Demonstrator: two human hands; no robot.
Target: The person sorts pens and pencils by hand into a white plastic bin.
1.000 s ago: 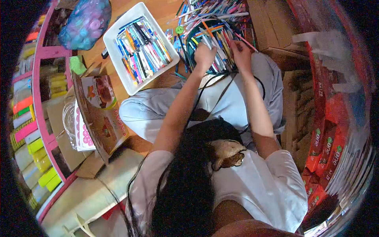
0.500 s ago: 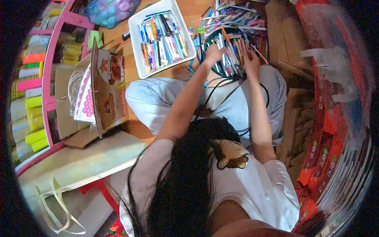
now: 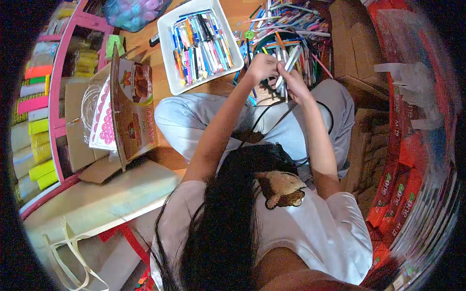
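Note:
Over a round dark-green basket [image 3: 318,54] full of pens, my two hands are close together. My right hand [image 3: 296,88] is closed around a few light-coloured pens [image 3: 292,57] that point up and away from me. Touching it from the left, my left hand [image 3: 263,67] has its fingers bent in at the lower part of the same pens; its fingertips are partly hidden. A white tray [image 3: 178,86] to the left holds rows of pens and markers [image 3: 203,46].
A large pile of loose pens [image 3: 296,19] lies on the wooden floor beyond the basket. Cardboard boxes [image 3: 352,43] stand at right, beside red paper packs [image 3: 395,194]. An open carton [image 3: 136,111] and a pink shelf [image 3: 60,87] are at left. A blue plastic bag [image 3: 133,14] sits at the top.
Both hands have come up from the pens in the basket and moved together. A few light pens are now held between them.

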